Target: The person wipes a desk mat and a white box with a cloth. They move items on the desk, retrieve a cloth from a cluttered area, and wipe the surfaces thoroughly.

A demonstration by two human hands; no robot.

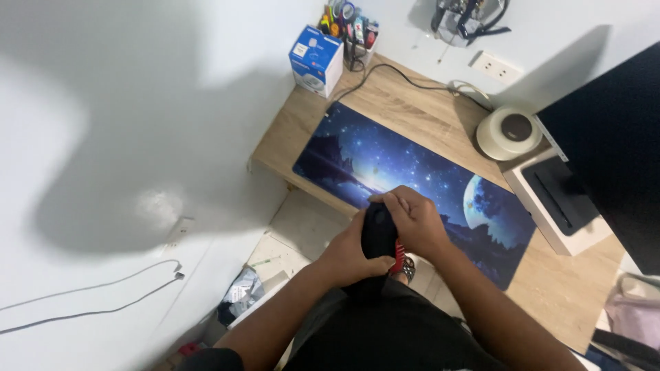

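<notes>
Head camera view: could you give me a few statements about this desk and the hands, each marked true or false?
1. Both hands, left hand and right hand, hold a black object. True.
2. The desk mat shows a sunny beach. False: a starry night sky with a moon.
3. A blue and white box stands at the desk's far corner. True.
4. The white round device lies on the mat. False: it rests on the wooden desk beside it.
</notes>
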